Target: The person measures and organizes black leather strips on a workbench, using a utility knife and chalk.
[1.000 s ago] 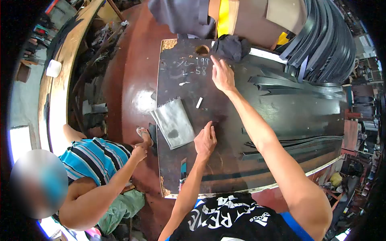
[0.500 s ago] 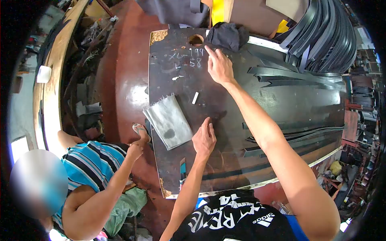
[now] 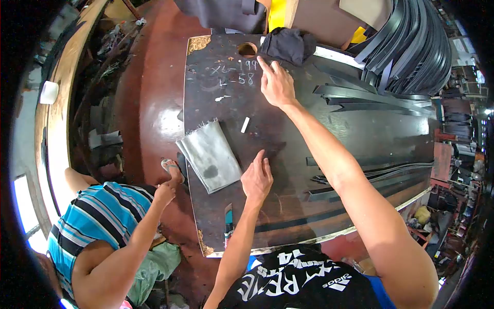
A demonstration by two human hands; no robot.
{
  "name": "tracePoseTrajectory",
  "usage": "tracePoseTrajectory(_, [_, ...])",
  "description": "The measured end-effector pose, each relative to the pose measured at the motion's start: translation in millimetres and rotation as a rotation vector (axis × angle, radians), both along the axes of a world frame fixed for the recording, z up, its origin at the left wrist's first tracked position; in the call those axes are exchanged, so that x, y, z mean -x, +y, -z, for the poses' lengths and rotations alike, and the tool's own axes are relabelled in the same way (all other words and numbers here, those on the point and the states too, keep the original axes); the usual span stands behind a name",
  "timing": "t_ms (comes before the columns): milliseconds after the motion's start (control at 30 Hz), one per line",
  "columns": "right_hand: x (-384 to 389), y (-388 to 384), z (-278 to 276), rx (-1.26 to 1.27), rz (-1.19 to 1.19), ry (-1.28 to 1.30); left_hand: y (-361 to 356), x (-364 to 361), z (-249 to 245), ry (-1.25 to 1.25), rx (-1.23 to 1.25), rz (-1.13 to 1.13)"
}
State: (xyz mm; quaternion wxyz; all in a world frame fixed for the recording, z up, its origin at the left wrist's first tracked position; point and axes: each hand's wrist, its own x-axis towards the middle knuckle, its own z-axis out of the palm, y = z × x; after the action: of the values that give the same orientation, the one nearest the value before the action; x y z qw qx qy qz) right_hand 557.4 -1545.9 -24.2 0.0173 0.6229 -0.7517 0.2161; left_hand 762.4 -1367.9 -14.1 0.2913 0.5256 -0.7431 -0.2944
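At the lower left of the frame sits a person in a striped top (image 3: 100,216). Left of centre, a folded grey cloth (image 3: 212,159) lies on your tabletop (image 3: 288,206), a knife (image 3: 228,220) below it. Chalked figures (image 3: 235,72) stand at upper centre, a white chalk stick (image 3: 245,124) beneath. Your left hand (image 3: 257,177), grasping nothing, is just beside the cloth. Your right hand (image 3: 277,85), also empty, points its index finger by the figures. Black strips (image 3: 373,97) lie at upper right.
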Motion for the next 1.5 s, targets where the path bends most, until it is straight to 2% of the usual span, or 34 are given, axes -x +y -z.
tracePoseTrajectory(200, [1, -1, -2, -0.072, 0.006, -0.010, 0, -1, 2, -0.014, 0.022, 0.014])
tracePoseTrajectory(333, [0, -1, -2, -0.014, 0.005, -0.012, 0, -1, 5, -0.033, 0.006, 0.023])
tracePoseTrajectory(400, [1, 0, -3, -0.058, 0.001, -0.005, -1, 2, 7, 0.018, 0.106, -0.017])
tracePoseTrajectory(967, [1, 1, 2, 0.021, 0.015, -0.011, 0, 2, 5, 0.019, 0.101, -0.005])
tracePoseTrajectory(1033, [1, 1, -1, -0.054, 0.014, -0.006, 0, 2, 5, 0.017, 0.102, -0.006])
tracePoseTrajectory(1167, [1, 0, -1, -0.050, 0.014, -0.016, 0, 2, 6, 0.004, 0.102, -0.004])
tracePoseTrajectory(1500, [2, -1, 3, 0.027, 0.015, -0.034, -1, 2, 3, -0.008, 0.101, -0.001])
